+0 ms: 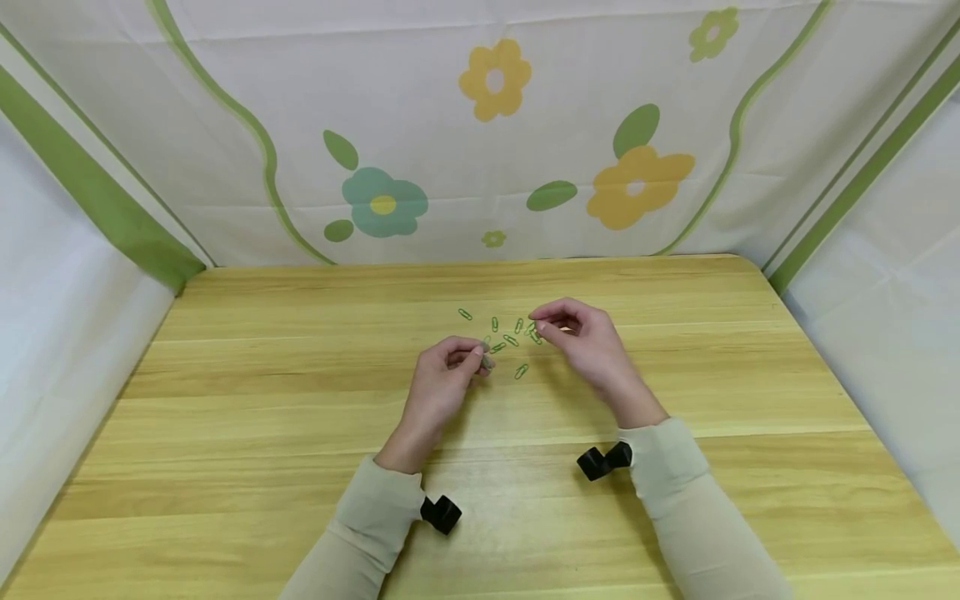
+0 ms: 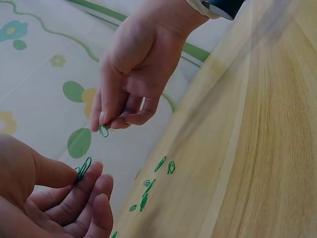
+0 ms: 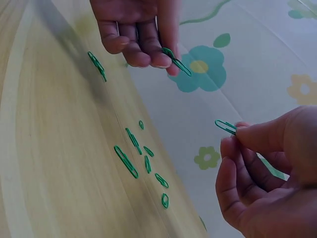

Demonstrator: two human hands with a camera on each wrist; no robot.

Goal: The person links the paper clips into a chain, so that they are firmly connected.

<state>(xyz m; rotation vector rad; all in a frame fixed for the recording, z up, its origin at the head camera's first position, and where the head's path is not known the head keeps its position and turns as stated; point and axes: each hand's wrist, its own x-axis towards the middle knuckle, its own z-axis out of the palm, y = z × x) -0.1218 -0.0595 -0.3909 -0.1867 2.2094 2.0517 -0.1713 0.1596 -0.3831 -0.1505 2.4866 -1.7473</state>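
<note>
Both hands hover over the middle of the wooden table, a short gap apart. Between thumb and fingers, my left hand point(image 1: 444, 382) pinches green paper clips point(image 2: 85, 168); they overlap, so I cannot tell how many. My right hand point(image 1: 592, 346) grips one green paper clip point(image 3: 226, 125) between thumb and index finger, its looped end sticking out toward the left hand. Several loose green paper clips point(image 3: 126, 161) lie scattered on the table below and between the hands. One clip point(image 1: 522, 371) lies nearer to me than the others, and another clip point(image 1: 465, 314) lies at the far left of the group.
The wooden table point(image 1: 262, 400) reaches back to a white cloth point(image 1: 442, 150) printed with flowers and leaves. White side cloths with green bands point(image 1: 97, 183) stand at left and right. A black camera point(image 1: 442, 514) sits on the left wrist, and another camera point(image 1: 596, 463) on the right.
</note>
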